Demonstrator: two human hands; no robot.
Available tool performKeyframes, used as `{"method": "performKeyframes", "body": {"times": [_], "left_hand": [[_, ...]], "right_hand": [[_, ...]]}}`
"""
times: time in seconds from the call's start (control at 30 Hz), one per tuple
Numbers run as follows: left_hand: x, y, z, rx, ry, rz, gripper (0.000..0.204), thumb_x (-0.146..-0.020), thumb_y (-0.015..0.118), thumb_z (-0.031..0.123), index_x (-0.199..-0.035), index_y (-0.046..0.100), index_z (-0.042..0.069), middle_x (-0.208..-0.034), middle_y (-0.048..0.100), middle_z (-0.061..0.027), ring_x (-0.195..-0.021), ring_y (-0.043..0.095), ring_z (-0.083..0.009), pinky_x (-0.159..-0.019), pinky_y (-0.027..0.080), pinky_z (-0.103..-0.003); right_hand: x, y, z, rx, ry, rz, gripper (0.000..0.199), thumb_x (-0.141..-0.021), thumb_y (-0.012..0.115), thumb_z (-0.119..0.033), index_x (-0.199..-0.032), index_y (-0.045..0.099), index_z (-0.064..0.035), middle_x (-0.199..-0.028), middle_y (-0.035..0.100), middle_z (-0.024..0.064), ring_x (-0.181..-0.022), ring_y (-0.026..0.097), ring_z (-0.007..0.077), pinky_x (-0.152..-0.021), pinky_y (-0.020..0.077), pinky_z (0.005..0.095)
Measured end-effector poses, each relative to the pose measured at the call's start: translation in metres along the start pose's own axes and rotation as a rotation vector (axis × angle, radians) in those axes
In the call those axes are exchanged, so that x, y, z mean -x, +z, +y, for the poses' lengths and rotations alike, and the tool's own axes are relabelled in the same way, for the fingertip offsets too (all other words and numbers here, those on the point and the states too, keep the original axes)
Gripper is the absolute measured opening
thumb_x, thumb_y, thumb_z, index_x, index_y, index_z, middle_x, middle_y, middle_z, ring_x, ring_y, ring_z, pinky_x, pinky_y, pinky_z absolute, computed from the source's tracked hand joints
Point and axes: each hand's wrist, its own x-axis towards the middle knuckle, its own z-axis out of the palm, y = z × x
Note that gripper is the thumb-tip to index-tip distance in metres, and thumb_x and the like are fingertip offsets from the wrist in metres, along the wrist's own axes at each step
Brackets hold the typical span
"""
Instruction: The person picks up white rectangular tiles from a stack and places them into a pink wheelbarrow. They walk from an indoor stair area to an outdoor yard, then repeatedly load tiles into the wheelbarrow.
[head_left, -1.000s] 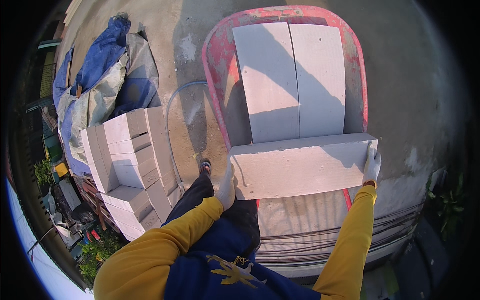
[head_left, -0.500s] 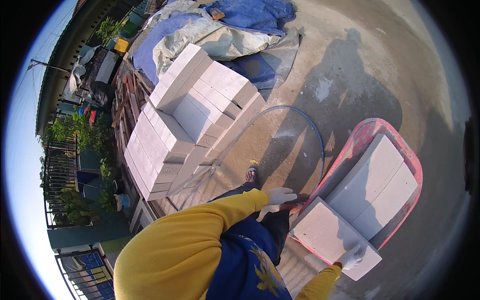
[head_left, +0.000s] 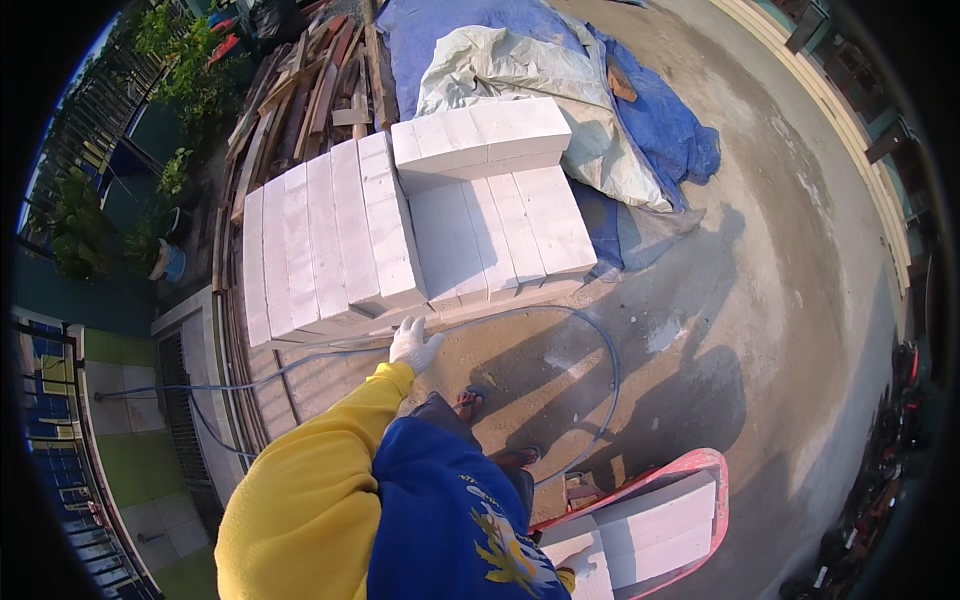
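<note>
My left hand, in a white glove, reaches out with its fingers spread and holds nothing. It is close to the near edge of a stack of white lightweight blocks; I cannot tell whether the fingertips touch. At the lower edge, my right hand is by a white block lying across the near end of a red wheelbarrow. My shirt and yellow sleeve mostly hide that hand, and its grip does not show. More white blocks lie side by side in the wheelbarrow.
A blue hose loops over the ground between stack and wheelbarrow. Behind the stack lie blue and pale tarpaulins. Wooden planks are piled at the far left, near plants. A metal drain grate is at left.
My view has turned left toward the stack. My left hand has moved from beside my legs to the stack's near edge. The wheelbarrow now appears lower in view, and my right hand is mostly hidden.
</note>
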Motion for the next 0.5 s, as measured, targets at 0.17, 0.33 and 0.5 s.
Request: {"method": "performKeyframes", "body": {"times": [0.17, 0.33, 0.5], "left_hand": [[-0.105, -0.051, -0.009, 0.033, -0.148, 0.204, 0.086, -0.092, 0.069, 0.055, -0.156, 0.046, 0.001, -0.165, 0.035, -0.0324, -0.153, 0.034, -0.0456, -0.126, 0.033, -0.048], [-0.178, -0.078, -0.01, 0.163, -0.235, 0.07, 0.095, -0.093, 0.064, 0.061, -0.159, 0.04, -0.003, -0.165, 0.033, -0.032, -0.152, 0.035, -0.0448, -0.126, 0.032, -0.046], [-0.205, -0.053, 0.006, -0.025, -0.365, 0.042, 0.112, -0.092, 0.062, 0.067, -0.16, 0.027, -0.014, -0.169, 0.022, -0.0347, -0.158, 0.019, -0.0468, -0.13, 0.022, -0.047]], "right_hand": [[-0.055, 0.031, -0.154, -0.508, -0.536, -0.353, 0.061, -0.101, 0.073, -0.039, -0.143, 0.055, 0.0012, -0.126, 0.066, 0.0149, -0.112, 0.064, 0.0261, -0.092, 0.0554, 0.0441], [0.035, 0.028, -0.416, -0.445, -0.624, -0.784, 0.037, -0.102, 0.071, -0.036, -0.126, 0.063, -0.0089, -0.087, 0.058, -0.0015, -0.068, 0.052, 0.0103, -0.056, 0.0431, 0.0298], [0.164, 0.072, -0.677, -0.453, -0.861, -0.99, 0.044, -0.102, 0.072, -0.042, -0.132, 0.063, -0.0116, -0.101, 0.062, -0.0012, -0.083, 0.06, 0.0134, -0.072, 0.0501, 0.0311]]}}
